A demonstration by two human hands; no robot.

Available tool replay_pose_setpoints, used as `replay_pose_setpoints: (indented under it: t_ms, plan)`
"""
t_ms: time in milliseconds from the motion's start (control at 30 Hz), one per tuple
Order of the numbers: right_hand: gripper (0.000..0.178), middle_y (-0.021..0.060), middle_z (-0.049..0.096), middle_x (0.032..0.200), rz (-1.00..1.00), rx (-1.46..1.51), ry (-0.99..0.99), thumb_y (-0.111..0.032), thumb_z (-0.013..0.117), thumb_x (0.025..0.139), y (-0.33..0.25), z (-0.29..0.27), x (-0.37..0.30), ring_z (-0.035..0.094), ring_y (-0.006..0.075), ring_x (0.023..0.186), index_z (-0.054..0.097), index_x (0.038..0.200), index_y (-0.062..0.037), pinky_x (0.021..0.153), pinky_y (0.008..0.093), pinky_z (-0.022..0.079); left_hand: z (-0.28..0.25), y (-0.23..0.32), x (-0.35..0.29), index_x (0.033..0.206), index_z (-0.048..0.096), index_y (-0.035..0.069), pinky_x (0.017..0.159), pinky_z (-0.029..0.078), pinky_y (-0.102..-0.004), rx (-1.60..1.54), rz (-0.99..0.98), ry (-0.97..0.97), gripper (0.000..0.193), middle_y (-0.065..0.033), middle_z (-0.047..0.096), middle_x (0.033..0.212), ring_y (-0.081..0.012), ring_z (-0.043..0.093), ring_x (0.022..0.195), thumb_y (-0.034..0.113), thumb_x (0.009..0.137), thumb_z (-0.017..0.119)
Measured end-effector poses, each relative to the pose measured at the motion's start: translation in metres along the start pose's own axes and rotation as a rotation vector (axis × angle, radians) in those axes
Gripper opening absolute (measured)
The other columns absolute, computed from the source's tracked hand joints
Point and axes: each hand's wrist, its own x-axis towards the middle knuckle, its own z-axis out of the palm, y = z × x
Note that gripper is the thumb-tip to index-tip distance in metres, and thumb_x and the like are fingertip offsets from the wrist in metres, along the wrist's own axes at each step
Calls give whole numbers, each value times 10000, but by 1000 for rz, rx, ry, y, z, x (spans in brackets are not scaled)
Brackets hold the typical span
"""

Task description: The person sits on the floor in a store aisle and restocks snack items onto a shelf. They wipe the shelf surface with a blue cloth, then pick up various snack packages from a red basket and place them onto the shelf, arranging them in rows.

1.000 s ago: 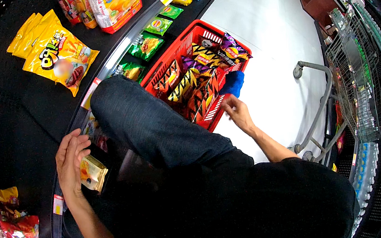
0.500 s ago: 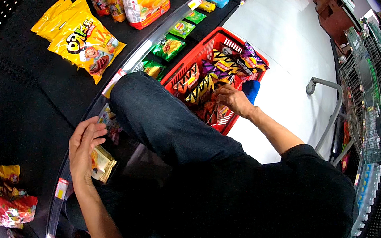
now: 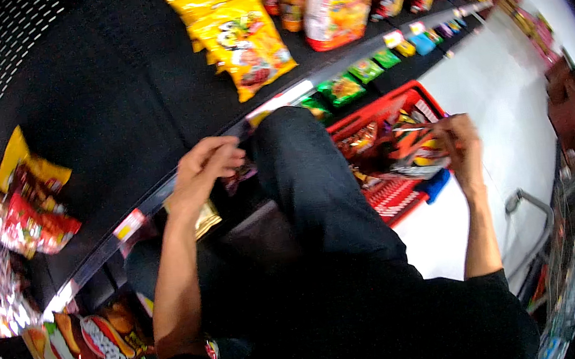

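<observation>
In my right hand (image 3: 462,140) I grip a dark snack bag (image 3: 415,153) with orange and yellow markings, pinched at its right end. It is blurred and lies over the red shopping basket (image 3: 396,202), where other snack bags (image 3: 360,139) show. My left hand (image 3: 204,169) hovers by the lower-shelf front edge, left of my raised knee, its fingers loosely bent and partly apart with nothing seen in them. Just below that hand is a gold packet (image 3: 207,220), partly hidden by my wrist.
Yellow snack bags (image 3: 241,38) and a clear-and-red multipack (image 3: 339,15) stand on the black shelf. Green snack bags (image 3: 341,89) line the lower level. More packets (image 3: 37,217) lie at far left. A wire cart (image 3: 565,217) stands at right on the pale floor (image 3: 488,119).
My right hand has come up to the basket's right side with a snack bag in its grip. The view has swung, shifting the shelf and basket rightward. My left hand stays by the shelf edge.
</observation>
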Motion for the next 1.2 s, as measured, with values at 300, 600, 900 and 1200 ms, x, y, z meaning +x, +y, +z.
replay_pose_setpoints:
  t_ms: [300,600,900,1200]
  plan:
    - [103,51,646,989,-273,66,232,-32,643,929,-104,-47,118,606,129,927,660,1020,13,849,260,465,-14,15,-3,1256,584,41,817,514,-283,-28,285,-38,366,-76,685,1076,-137,658,944,156,921,677]
    - [124,110,682,956,-825,222,242,-63,685,862,-259,48,213,654,237,920,685,976,-13,842,320,508,-62,53,-29,1454,403,55,993,450,-368,228,597,269,879,-125,565,1327,-228,542,1206,172,702,843]
    - [184,65,678,947,-913,284,50,-228,572,906,-353,206,262,616,280,971,699,924,-95,871,411,503,-133,42,-18,1348,427,20,969,447,-337,47,397,490,692,-91,605,1154,-175,568,1079,140,766,781]
    - [179,96,648,980,-853,267,-192,-213,590,905,-386,280,273,605,304,988,692,972,-83,854,443,505,-218,-36,39,1341,466,12,985,448,-324,134,409,675,627,-88,623,1162,-181,589,1075,76,757,684]
